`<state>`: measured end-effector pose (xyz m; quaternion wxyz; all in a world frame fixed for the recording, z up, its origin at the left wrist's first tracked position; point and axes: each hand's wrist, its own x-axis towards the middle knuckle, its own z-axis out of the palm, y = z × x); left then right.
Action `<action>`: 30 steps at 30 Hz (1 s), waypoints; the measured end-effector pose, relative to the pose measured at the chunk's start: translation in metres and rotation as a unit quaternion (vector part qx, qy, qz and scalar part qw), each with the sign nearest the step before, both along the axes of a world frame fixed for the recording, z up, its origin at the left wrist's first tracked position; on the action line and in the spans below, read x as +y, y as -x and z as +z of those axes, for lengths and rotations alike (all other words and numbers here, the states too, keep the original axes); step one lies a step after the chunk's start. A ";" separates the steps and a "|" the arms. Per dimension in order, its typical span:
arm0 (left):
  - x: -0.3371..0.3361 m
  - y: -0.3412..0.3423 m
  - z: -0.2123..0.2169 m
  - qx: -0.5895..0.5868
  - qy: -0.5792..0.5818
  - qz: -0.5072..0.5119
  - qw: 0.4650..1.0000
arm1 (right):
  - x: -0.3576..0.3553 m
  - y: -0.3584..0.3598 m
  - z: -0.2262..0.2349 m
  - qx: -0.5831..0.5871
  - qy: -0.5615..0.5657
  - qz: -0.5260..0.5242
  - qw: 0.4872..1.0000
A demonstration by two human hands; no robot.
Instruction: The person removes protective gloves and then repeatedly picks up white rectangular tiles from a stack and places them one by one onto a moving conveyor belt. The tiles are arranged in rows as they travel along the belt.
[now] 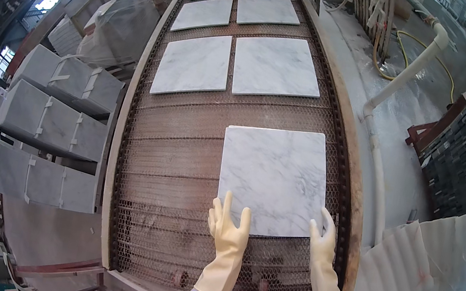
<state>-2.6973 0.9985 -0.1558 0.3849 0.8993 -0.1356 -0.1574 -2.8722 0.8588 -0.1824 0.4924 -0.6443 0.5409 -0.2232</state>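
A square white marble tile (pixel 274 177) with grey veins lies flat on the right side of a brown wire-mesh conveyor belt (pixel 176 154). My left hand (pixel 227 237), in a pale yellow rubber glove, rests with fingers spread on the tile's near left corner. My right hand (pixel 325 256), gloved the same way, lies flat against the tile's near right corner. Neither hand is closed around anything.
Several more marble tiles (pixel 276 66) lie in pairs further up the belt. Stacks of strapped marble slabs (pixel 54 125) stand to the left. On the right are a white pipe (pixel 401 81), a yellow hose (pixel 414 40), a dark tile stack (pixel 462 159) and white corrugated sheets (pixel 410 267).
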 end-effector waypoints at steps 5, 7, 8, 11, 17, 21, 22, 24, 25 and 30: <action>0.002 -0.006 0.006 0.008 0.037 0.014 0.999 | -0.016 -0.002 0.013 -0.067 -0.128 -0.061 0.988; 0.003 -0.012 0.012 0.012 0.078 0.011 0.997 | -0.022 -0.001 0.015 -0.070 -0.136 -0.068 0.986; 0.005 -0.014 0.015 0.015 0.097 0.011 0.995 | -0.025 -0.001 0.017 -0.056 -0.140 -0.061 0.987; 0.007 -0.020 0.022 0.054 0.177 0.036 0.982 | -0.032 -0.006 0.031 -0.015 -0.185 -0.053 0.981; 0.012 -0.027 0.026 0.070 0.262 0.081 0.959 | -0.052 -0.012 0.043 0.024 -0.163 -0.066 0.984; 0.015 -0.044 0.042 0.211 0.328 0.170 0.905 | -0.089 -0.006 0.047 -0.025 -0.262 -0.050 0.963; 0.015 -0.056 0.054 0.361 0.352 0.222 0.835 | -0.097 0.004 0.035 -0.046 -0.294 -0.054 0.953; 0.025 -0.072 0.033 0.553 0.528 0.062 0.641 | -0.097 0.002 0.026 -0.075 -0.337 -0.028 0.938; 0.032 -0.069 0.001 0.508 0.530 0.045 0.678 | -0.090 -0.004 0.025 -0.083 -0.347 -0.003 0.934; 0.056 -0.086 -0.018 0.457 0.559 -0.108 0.683 | -0.030 -0.015 0.023 -0.078 -0.286 0.003 0.955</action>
